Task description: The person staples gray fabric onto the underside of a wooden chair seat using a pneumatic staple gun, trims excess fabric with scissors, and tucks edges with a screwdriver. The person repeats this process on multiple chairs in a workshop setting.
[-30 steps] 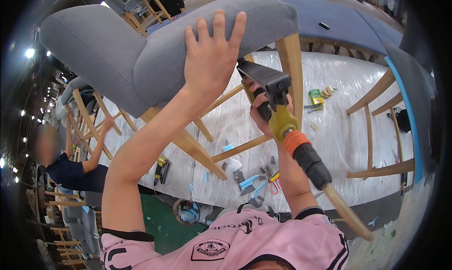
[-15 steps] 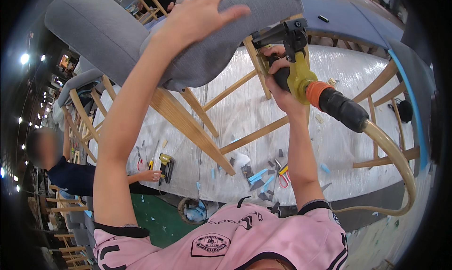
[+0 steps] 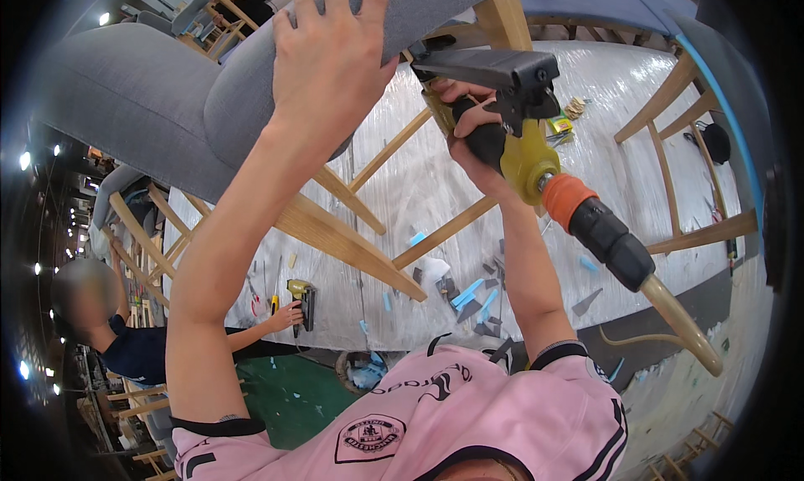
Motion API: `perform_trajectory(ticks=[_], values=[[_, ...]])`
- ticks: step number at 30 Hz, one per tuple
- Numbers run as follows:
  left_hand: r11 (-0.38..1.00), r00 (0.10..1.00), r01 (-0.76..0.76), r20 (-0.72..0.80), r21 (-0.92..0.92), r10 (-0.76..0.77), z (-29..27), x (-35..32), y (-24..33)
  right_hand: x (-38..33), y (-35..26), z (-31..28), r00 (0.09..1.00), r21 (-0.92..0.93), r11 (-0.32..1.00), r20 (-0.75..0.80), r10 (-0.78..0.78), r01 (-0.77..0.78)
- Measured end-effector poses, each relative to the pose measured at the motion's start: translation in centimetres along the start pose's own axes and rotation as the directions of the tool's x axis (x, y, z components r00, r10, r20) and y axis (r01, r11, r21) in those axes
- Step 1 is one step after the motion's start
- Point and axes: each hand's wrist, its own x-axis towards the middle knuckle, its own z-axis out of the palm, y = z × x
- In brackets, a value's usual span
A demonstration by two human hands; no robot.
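Note:
A grey upholstered chair with wooden legs is tipped over in front of me. My left hand lies on its padded edge, fingers spread over the fabric. My right hand is wrapped round the black grip of a yellow-green staple gun. The gun's black magazine points toward the chair's underside, near a wooden leg; its tip is partly hidden, so contact cannot be told. An orange and black coupling joins the gun to a beige air hose.
A co-worker at left has a hand on another staple gun. Blue and grey scraps lie on the plastic-covered table. A wooden chair frame stands at right. Below the table edge is a scrap bin.
The chair has shifted left and toward me. My left hand has moved down and left along the padding, its fingers now spread. The staple gun has moved slightly left and its hose has swung down.

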Motion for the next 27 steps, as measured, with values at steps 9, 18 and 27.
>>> perform_trajectory(ticks=[9, 18, 27], values=[[0.993, 0.995, 0.025, 0.089, 0.119, -0.035, -0.5, 0.0, 1.5, -1.4, 0.9, -0.9, 0.97, 0.228, 0.943, 0.057, 0.236, -0.243], [0.992, 0.995, 0.008, -0.095, 0.126, 0.004, 1.1, -1.0, 1.7, -1.5, -1.1, -0.3, 0.967, -0.07, 0.965, 0.049, -0.251, 0.254], [0.997, 0.996, -0.053, -0.069, 0.05, 0.056, 1.7, -0.5, -0.4, -0.7, -0.5, 0.3, 0.981, -0.131, 0.973, 0.065, -0.182, 0.189]])
